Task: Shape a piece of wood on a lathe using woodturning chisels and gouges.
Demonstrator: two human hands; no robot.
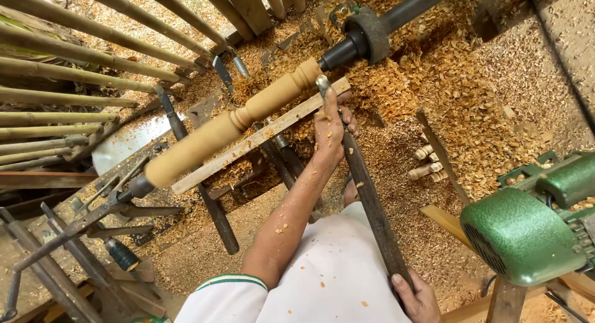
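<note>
A pale turned wooden spindle (229,122) is mounted on a lathe, running from lower left to upper right. A flat wooden rest bar (248,143) lies along its near side. My left hand (330,125) presses a long dark metal chisel (365,193) onto that bar, its tip touching the spindle's narrow right end near the dark lathe shaft (347,47). My right hand (416,295) grips the chisel's handle end at the bottom, beside my white shirt.
Wood shavings (446,87) cover the floor and lathe bed. A green electric motor (527,230) sits at the right. Several small turned pegs (427,162) lie in the shavings. Spare chisels (192,174) and bamboo poles (62,94) lie at the left.
</note>
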